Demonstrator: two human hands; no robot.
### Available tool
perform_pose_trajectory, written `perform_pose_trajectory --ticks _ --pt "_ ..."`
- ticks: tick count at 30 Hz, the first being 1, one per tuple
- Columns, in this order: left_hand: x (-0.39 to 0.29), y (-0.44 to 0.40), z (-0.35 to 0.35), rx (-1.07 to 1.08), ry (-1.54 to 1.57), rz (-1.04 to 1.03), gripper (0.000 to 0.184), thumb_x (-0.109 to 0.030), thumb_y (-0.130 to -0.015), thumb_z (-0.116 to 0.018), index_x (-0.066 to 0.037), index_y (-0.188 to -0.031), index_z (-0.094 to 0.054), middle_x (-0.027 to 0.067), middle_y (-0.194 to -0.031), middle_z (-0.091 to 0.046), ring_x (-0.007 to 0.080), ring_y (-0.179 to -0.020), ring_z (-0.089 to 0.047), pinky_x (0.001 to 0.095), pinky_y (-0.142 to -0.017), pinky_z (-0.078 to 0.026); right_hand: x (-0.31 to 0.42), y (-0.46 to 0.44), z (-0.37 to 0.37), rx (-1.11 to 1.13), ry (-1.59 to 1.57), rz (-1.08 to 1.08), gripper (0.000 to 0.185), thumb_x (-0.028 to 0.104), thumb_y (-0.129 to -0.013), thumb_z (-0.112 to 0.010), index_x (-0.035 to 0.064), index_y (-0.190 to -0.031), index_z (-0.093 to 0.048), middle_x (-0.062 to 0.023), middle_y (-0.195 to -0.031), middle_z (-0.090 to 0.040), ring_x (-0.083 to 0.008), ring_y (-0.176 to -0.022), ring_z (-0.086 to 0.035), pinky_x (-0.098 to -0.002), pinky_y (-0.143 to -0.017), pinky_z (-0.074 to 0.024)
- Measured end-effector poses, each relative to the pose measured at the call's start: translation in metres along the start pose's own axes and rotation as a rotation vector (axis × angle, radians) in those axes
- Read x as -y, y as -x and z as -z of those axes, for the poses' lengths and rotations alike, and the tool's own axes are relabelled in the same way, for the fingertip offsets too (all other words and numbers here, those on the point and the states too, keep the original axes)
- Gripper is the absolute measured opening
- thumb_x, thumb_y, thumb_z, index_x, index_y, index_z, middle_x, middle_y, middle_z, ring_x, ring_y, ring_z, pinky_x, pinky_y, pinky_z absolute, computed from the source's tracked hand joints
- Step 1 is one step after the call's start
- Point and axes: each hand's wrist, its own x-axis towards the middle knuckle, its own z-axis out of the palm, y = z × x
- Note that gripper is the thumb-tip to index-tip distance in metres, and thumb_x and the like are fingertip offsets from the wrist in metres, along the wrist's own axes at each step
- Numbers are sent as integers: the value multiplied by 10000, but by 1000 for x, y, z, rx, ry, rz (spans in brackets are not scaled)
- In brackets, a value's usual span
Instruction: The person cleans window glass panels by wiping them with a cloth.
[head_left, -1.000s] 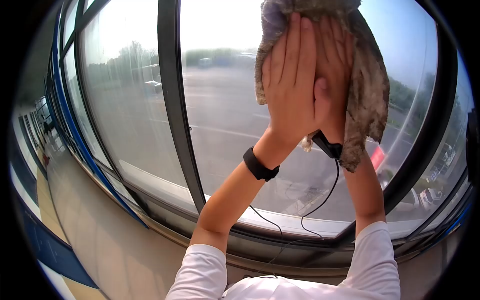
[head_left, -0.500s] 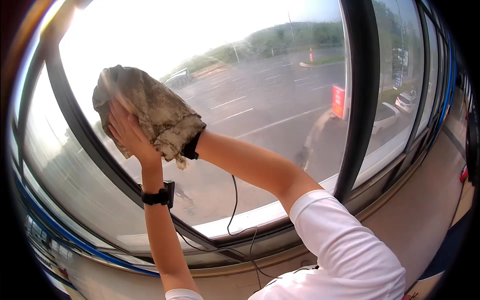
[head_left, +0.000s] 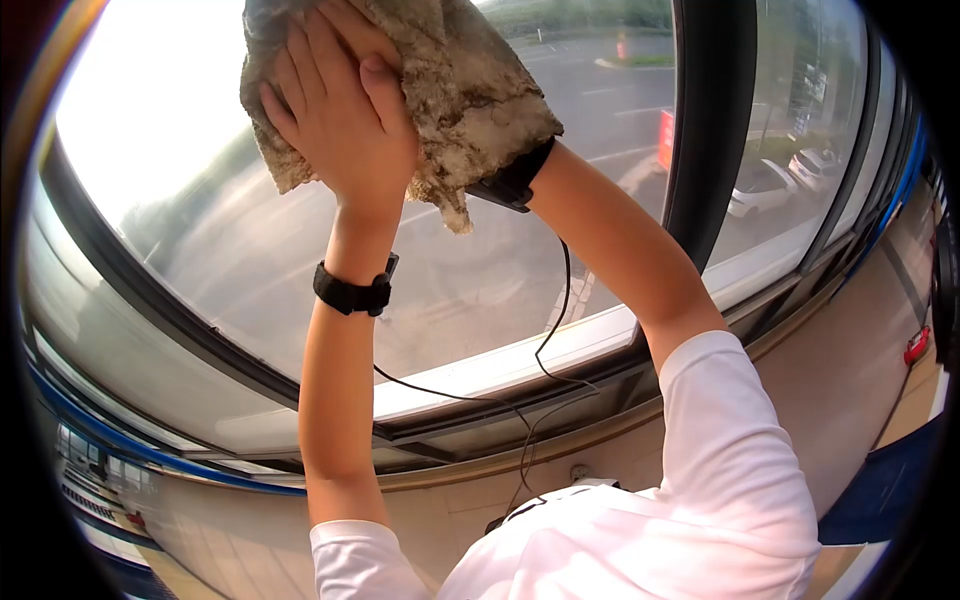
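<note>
A dirty grey-brown cleaning cloth (head_left: 475, 95) with a ragged, fluffy edge is held up before the window pane (head_left: 460, 280), at the top of the view. My left hand (head_left: 345, 135) lies flat on it, fingers stretched out and thumb raised a little. The cloth covers my right hand completely, so its fingers are hidden; only the right forearm (head_left: 625, 240) comes out from beneath. Black bands with devices sit on the left wrist (head_left: 352, 290) and the right wrist (head_left: 520, 178).
Dark frame bars (head_left: 712, 130) divide the windows. A thin black cable (head_left: 565, 290) hangs from the right wrist, and another runs from the left. Below is a white sill (head_left: 480, 372). Outside are a road and parked white cars (head_left: 762, 188).
Both hands and the cloth have shifted up and to the right in the view, and look larger. The left hand still lies flat on the cloth.
</note>
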Motion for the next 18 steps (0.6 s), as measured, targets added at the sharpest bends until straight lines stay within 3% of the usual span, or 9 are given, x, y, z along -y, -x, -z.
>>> perform_pose_trajectory --ticks 5,8,11,16,18 --pt "-76 -8 -61 -73 -81 -62 526 -312 -1005 -453 20 -1402 -548 189 -1410 -585 342 -1321 -516 501 -1146 -276 -57 30 68 -23 189 18 505 371 -1054 -409 -8 -1359 -543 -206 -1368 -557 -367 -1322 -494 -509 -1212 -279" --pt "-132 -19 -66 195 -167 9 620 -339 -983 -451 80 -1438 -492 250 -1379 -567 416 -1319 -479 545 -1186 -280 -86 50 99 -33 280 24 503 374 -1055 -400 -10 -1340 -555 -210 -1355 -561 -373 -1314 -496 -522 -1212 -274" --pt "-171 -12 -90 200 60 65 637 -366 -979 -429 66 -1441 -500 242 -1402 -562 400 -1337 -480 564 -1204 -244 -106 70 123 -32 353 26 503 377 -1056 -391 -12 -1322 -568 -213 -1342 -566 -380 -1306 -498 -536 -1212 -269" --pt "-199 30 -113 219 281 140 613 -330 -955 -503 52 -1435 -512 237 -1448 -530 401 -1359 -471 546 -1180 -319 -120 109 143 -16 410 6 506 381 -1058 -376 -15 -1290 -588 -220 -1320 -574 -391 -1293 -502 -559 -1212 -260" --pt "-208 56 -117 140 257 111 563 -336 -941 -517 15 -1378 -568 192 -1374 -593 347 -1291 -524 480 -1143 -331 -117 137 146 -3 412 -4 509 383 -1059 -370 -17 -1278 -596 -222 -1311 -577 -395 -1287 -503 -568 -1212 -257"
